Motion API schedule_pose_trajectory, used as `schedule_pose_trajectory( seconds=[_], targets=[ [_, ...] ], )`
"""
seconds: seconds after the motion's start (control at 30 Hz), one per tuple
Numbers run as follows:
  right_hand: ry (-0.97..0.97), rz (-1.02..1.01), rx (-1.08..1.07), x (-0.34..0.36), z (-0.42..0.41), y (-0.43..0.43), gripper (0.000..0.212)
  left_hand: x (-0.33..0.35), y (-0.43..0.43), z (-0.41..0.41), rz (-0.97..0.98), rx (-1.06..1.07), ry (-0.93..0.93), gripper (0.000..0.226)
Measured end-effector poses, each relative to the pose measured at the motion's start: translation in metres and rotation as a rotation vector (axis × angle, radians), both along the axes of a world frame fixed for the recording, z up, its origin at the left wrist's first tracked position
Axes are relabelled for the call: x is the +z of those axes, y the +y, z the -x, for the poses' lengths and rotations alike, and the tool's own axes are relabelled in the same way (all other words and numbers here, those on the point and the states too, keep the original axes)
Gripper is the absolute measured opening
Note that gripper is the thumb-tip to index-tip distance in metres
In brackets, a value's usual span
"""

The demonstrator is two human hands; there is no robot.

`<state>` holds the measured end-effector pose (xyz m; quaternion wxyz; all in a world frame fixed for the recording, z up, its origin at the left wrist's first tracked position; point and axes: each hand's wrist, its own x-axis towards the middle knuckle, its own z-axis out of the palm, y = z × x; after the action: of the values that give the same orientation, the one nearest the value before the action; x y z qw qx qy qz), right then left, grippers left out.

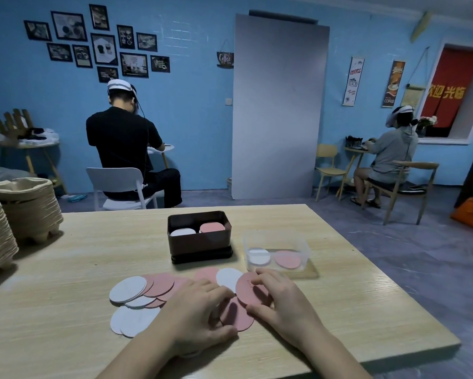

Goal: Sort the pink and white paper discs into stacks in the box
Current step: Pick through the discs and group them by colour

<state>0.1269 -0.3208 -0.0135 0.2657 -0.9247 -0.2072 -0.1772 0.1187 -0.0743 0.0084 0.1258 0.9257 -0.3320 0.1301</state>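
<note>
Under both hands, loose discs (159, 285).
My right hand (282, 299) pinches a pink disc (246, 294) to peel it off; left hand (200, 310) curls on the rest, steadying I reckon, grip unclear. Box (200, 247) just beyond.

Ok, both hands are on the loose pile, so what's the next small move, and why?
Probably lift the pink disc with the right hand, whose fingers and thumb curl at its edges, and set it on the pink stack in the clear box. That box is nearest, and the dark box looks nearly full.
</note>
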Motion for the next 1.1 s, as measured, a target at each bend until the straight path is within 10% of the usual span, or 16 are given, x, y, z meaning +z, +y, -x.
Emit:
schedule_pose_trajectory(
  seconds=[1.1],
  targets=[
    [-0.075,-0.029,0.243,0.005,0.001,0.041,0.046,-0.02,0.031,-0.012,0.364,-0.069,-0.161,0.05]
  ],
)
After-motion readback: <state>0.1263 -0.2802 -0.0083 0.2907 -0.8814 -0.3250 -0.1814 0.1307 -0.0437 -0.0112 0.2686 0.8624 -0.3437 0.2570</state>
